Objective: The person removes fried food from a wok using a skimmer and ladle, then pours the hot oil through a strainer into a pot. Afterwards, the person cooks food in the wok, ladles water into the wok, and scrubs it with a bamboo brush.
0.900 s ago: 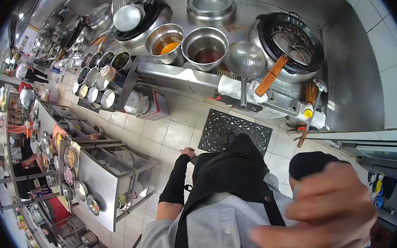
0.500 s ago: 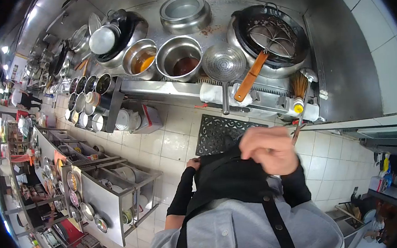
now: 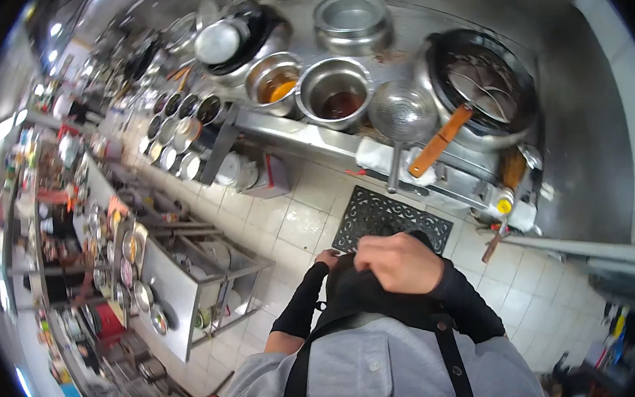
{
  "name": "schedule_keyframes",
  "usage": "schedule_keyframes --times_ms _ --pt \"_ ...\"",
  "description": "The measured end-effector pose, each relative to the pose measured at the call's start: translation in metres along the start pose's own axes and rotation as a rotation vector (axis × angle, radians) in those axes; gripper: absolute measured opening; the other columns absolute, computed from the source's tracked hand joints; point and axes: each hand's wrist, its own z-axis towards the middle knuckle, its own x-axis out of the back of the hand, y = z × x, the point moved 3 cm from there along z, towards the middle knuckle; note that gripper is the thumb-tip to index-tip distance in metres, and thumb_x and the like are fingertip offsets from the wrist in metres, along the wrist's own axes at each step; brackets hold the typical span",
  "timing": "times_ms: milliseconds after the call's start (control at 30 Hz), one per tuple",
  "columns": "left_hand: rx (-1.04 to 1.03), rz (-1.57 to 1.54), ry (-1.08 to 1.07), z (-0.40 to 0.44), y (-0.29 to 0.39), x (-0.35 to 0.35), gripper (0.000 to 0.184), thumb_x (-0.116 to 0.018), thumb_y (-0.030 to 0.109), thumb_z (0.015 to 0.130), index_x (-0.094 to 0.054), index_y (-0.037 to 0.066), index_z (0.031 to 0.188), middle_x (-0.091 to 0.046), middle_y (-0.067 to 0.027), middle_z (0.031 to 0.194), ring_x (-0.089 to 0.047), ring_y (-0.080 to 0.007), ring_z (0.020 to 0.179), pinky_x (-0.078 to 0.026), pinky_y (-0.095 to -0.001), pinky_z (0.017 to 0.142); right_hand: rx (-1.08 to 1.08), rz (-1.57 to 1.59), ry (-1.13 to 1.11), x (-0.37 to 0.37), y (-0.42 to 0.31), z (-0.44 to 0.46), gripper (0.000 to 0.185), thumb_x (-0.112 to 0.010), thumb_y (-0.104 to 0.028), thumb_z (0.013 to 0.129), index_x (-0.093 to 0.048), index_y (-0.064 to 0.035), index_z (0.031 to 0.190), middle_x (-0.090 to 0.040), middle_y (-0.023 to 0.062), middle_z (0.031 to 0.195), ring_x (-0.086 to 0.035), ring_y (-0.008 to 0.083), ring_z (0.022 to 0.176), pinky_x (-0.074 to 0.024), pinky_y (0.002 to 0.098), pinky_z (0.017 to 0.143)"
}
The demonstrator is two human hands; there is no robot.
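My right hand [image 3: 401, 263] is held in front of my black apron [image 3: 347, 289], its fingers curled closed. Whether anything is in those fingers is hidden. To the left, my left hand [image 3: 328, 259] is low at the apron's edge, with its fingers closed on the cloth. Black sleeves cover both forearms. A wok [image 3: 524, 96] sits on the stove at the right, with a wooden-handled strainer [image 3: 443, 141] across it. Left of it are a perforated ladle [image 3: 402, 111], a pot of dark red liquid [image 3: 333, 70] and a pot of orange liquid [image 3: 255, 91].
A black patterned mat [image 3: 363, 213] lies on the tiled floor before the stove. A bamboo brush [image 3: 513, 172] stands at the stove's right end. To the left, a metal table [image 3: 180, 299] carries several bowls. A lidded pot [image 3: 353, 39] stands at the back.
My view has turned, so the stove appears farther right and tilted. My right hand has moved left across the apron, closer to my left hand, which stays at the apron's edge.
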Motion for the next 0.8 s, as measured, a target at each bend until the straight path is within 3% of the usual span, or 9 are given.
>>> schedule_keyframes --times_ms 167,433,500,600,633,700,733,767,800 --pt "0.049 -0.186 0.012 -0.029 0.017 0.007 0.039 -0.063 0.029 0.076 -0.071 0.017 0.111 -0.072 -0.0101 0.101 -0.069 -0.0242 0.094 -0.053 -0.0334 0.084 -0.22 0.086 -0.005 -0.012 0.076 0.0 0.014 -0.046 0.007 0.075 -0.059 0.0019 0.077 -0.062 0.0143 0.074 -0.063 0.03 0.069 -0.0497 0.0357 0.064" --pt "0.173 -0.12 0.042 -0.033 -0.012 -0.007 0.034 -0.06 0.026 0.073 -0.074 0.012 0.101 -0.072 -0.0137 0.095 -0.07 -0.0276 0.088 -0.055 -0.0382 0.08 -0.625 -0.079 -0.202 -0.042 0.239 -0.148 0.018 -0.046 0.004 0.08 -0.063 0.0004 0.079 -0.065 0.0094 0.068 -0.065 0.0172 0.065 -0.051 0.0302 0.062" --pt "0.13 -0.105 0.059 -0.038 0.005 0.007 0.033 -0.06 0.025 0.074 -0.074 0.011 0.1 -0.072 -0.0146 0.094 -0.069 -0.0286 0.087 -0.055 -0.0391 0.079 -0.797 -0.044 -0.093 -0.03 0.25 -0.188 0.014 -0.052 0.0 0.076 -0.065 -0.0007 0.08 -0.068 0.0156 0.077 -0.067 0.0289 0.071 -0.0517 0.0374 0.067" --pt "-0.042 -0.186 0.095 -0.05 0.059 0.05 0.033 -0.059 0.024 0.078 -0.072 0.008 0.104 -0.071 -0.0161 0.093 -0.068 -0.0313 0.086 -0.053 -0.0411 0.078 -0.879 -0.329 0.051 0.003 0.29 -0.275 0.016 -0.058 0.0 0.072 -0.065 -0.001 0.087 -0.067 0.0166 0.082 -0.066 0.0306 0.082 -0.0512 0.0381 0.074" --pt "-0.145 -0.214 0.147 -0.046 0.076 0.057 0.033 -0.058 0.023 0.08 -0.071 0.007 0.106 -0.071 -0.0168 0.093 -0.068 -0.0316 0.086 -0.053 -0.0413 0.079 -0.852 -0.433 0.31 0.009 0.312 -0.316 0.015 -0.061 0.002 0.067 -0.067 0.0001 0.081 -0.067 0.0135 0.078 -0.065 0.0267 0.072 -0.0516 0.0369 0.069" --pt "-0.372 -0.379 0.364 -0.061 0.131 0.089 0.025 -0.054 0.023 0.076 -0.068 0.004 0.084 -0.066 -0.0212 0.078 -0.065 -0.0378 0.074 -0.052 -0.0454 0.07 -1.053 -0.56 0.551 0.024 0.385 -0.416 0.02 -0.054 -0.001 0.071 -0.062 0.0003 0.09 -0.065 0.0195 0.088 -0.063 0.0379 0.086 -0.0497 0.0425 0.076" --pt "-0.463 -0.409 0.458 -0.067 0.159 0.102 0.024 -0.051 0.022 0.078 -0.067 0.005 0.085 -0.066 -0.0203 0.081 -0.065 -0.037 0.076 -0.051 -0.0444 0.071 -1.182 -0.757 0.3 0.038 0.346 -0.395 0.038 -0.062 -0.012 0.067 -0.065 -0.0028 0.105 -0.065 0.0225 0.09 -0.063 0.0383 0.084 -0.0497 0.046 0.078" --pt "-0.526 -0.364 0.429 -0.052 0.176 0.105 0.023 -0.051 0.021 0.078 -0.065 0.003 0.083 -0.065 -0.0207 0.081 -0.064 -0.0372 0.077 -0.051 -0.0441 0.071 -1.243 -0.954 0.667 0.033 0.34 -0.415 0.05 -0.065 -0.023 0.067 -0.061 0.0 0.111 -0.065 0.0244 0.094 -0.062 0.0425 0.089 -0.0494 0.0466 0.083" --pt "-0.582 -0.352 0.44 -0.057 0.202 0.12 0.02 -0.051 0.018 0.078 -0.063 0.002 0.08 -0.064 -0.022 0.078 -0.063 -0.038 0.076 -0.05 -0.0448 0.069 -1.387 -0.926 0.697 0.032 0.338 -0.419 0.054 -0.066 -0.025 0.067 -0.06 0.0015 0.113 -0.066 0.0247 0.095 -0.063 0.0424 0.09 -0.0496 0.0455 0.084"
